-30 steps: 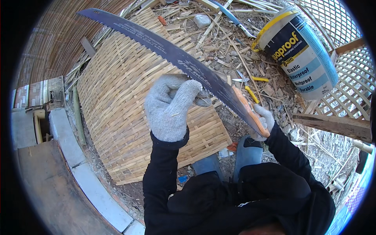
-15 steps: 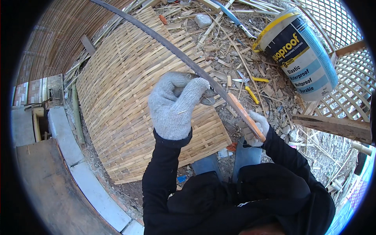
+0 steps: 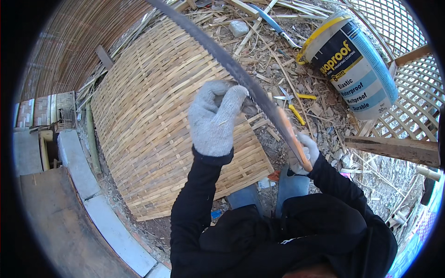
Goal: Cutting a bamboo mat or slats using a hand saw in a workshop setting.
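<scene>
A long saw [image 3: 238, 72] with a dark blade and a toothed edge slants across the middle, over a woven bamboo mat [image 3: 157, 106]. My right hand [image 3: 303, 150], in a grey knit glove, is closed round its orange-brown wooden handle [image 3: 295, 141]. At the toothed edge, partway along the blade, is my gloved left hand [image 3: 215, 118]. Its thumb and fingers are curled together in a pinch against the blade. What lies between those fingertips, if anything, is hidden.
A white bucket [image 3: 357, 69] with a yellow rim lies tilted at the right, by a bamboo lattice [image 3: 408, 97]. Yellow-handled pliers [image 3: 293, 104] and a blue-handled tool [image 3: 271, 21] rest among bamboo scraps. Concrete blocks [image 3: 116, 231] line the left side.
My left hand has shifted slightly to the right, still pinched at the blade. The saw's far end has swung right, and the blade looks broader and blurred.
</scene>
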The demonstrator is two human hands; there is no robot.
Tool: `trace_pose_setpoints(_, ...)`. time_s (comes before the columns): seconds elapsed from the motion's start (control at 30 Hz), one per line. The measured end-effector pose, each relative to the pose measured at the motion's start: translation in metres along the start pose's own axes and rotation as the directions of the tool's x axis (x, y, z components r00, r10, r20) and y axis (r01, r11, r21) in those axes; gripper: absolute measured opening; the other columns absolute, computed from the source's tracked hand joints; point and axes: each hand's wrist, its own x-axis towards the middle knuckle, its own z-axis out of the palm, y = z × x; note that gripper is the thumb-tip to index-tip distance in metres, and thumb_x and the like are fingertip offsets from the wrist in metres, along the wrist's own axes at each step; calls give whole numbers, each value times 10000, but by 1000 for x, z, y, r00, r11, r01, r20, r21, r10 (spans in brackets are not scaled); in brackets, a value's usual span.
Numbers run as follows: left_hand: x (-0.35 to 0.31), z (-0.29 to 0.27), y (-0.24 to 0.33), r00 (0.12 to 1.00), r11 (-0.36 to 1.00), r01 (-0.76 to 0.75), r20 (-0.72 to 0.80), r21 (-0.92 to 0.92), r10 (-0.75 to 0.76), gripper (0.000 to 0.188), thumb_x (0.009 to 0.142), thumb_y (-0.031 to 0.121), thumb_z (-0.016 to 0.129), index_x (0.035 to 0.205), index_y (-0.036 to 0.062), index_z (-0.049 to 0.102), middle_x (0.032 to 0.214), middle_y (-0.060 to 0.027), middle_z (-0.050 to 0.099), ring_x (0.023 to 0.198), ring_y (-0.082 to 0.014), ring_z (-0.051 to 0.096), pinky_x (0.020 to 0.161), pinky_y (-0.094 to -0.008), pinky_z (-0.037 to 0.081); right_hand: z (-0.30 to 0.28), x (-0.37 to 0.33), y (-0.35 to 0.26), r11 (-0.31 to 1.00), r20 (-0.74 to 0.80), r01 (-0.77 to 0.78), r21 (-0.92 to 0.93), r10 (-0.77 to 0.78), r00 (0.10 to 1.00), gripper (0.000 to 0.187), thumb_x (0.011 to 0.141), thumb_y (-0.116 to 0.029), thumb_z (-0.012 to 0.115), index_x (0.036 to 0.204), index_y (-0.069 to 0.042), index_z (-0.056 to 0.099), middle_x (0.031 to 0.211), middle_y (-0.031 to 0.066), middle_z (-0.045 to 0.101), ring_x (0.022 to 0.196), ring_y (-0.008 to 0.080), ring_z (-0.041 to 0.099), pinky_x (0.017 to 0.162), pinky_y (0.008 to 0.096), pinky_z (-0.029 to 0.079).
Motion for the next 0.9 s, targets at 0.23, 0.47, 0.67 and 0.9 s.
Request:
trace_pose_setpoints(0.23,-9,3,-104,984,966,176,58,-188,-168,445,1145,428,482,1119,21,661,883,-57,718,694,-136,686,575,-281,522,-35,-15,-74,934,497,349,81,-341,798,363,1085,-329,603,1215,8,565,655,-47,459,462,33,421,406,210,392)
trace_pose_setpoints(0.47,-40,14,-155,746,506,-526,656,684,-112,357,992,330,634,1207,49,687,1164,-184,713,1064,-329,685,950,-456,523,-33,-26,-86,808,650,577,-120,-375,661,290,1077,-337,613,939,-104,509,641,-22,421,536,116,438,540,276,395)
trace_pose_setpoints(0.67,-57,13,-150,612,358,-733,791,579,-25,406,927,332,697,1226,57,711,1131,-232,657,1201,-394,603,1071,-494,452,-31,-26,-88,800,644,586,-132,-380,664,312,1089,-355,584,907,-113,509,635,-19,427,541,129,436,552,279,390)
trace_pose_setpoints(0.9,-7,-27,-155,778,496,-562,627,662,44,286,945,277,637,1065,32,723,1159,-181,712,1124,-329,660,1037,-469,507,-26,-27,-83,807,677,576,-130,-352,646,318,1085,-362,584,895,-122,500,632,-15,436,555,137,454,567,287,392)
